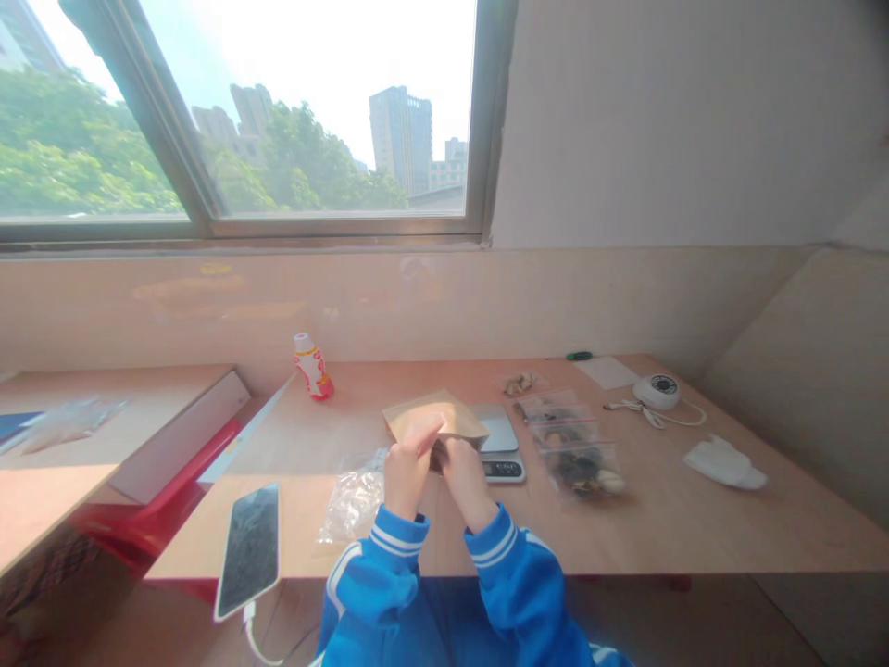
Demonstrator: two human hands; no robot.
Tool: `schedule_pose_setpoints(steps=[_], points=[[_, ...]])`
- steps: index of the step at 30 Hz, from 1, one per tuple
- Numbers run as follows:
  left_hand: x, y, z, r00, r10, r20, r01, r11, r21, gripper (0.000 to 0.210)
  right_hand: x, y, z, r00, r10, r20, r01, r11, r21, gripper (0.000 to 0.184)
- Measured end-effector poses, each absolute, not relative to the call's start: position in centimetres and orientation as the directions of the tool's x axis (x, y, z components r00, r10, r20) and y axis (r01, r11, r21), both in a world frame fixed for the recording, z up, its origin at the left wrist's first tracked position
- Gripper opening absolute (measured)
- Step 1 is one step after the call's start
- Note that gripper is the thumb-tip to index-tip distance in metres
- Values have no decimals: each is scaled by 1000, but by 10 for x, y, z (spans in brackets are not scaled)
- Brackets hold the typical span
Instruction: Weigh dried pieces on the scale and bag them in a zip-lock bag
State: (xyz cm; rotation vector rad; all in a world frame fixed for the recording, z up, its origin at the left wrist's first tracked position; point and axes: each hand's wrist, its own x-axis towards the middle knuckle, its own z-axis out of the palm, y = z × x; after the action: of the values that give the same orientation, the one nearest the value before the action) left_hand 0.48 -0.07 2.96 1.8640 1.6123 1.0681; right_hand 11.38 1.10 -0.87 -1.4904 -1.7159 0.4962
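Note:
Both of my hands are closed at the near edge of a brown paper bag (pixel 434 412). My left hand (pixel 408 468) pinches its left side, the thumb lying along the top. Curled fingers of my right hand (pixel 464 468) grip the near edge beside it; the fingertips are partly hidden. Under and right of the bag sits a kitchen scale (pixel 501 445), its dark display strip toward me and part of its plate covered. A crumpled clear plastic bag (pixel 353 496) lies left of my left hand.
Right of the scale lie several clear zip bags (pixel 580 463) of dark and pale pieces. Farther right are a small white corded device (pixel 657 392) and a crumpled white bag (pixel 723 461). A bottle (pixel 314 369) stands back left. A plugged-in phone (pixel 250 547) overhangs the front left edge.

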Motion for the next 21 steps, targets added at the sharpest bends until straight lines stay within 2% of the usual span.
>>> schedule_pose_setpoints(steps=[5,9,15,21], points=[[4,5,38,-18,968,251,632,-184,753,32,122,5,13,-6,950,314,589,257,-766,28],[5,10,40,-12,968,251,618,-190,763,29,127,1,16,62,934,351,538,264,-800,34],[9,20,37,19,962,271,524,-241,817,25,133,1,8,187,910,371,468,250,-848,30],[10,26,35,15,955,296,526,-259,810,25,139,5,10,214,913,349,408,241,-881,29]])
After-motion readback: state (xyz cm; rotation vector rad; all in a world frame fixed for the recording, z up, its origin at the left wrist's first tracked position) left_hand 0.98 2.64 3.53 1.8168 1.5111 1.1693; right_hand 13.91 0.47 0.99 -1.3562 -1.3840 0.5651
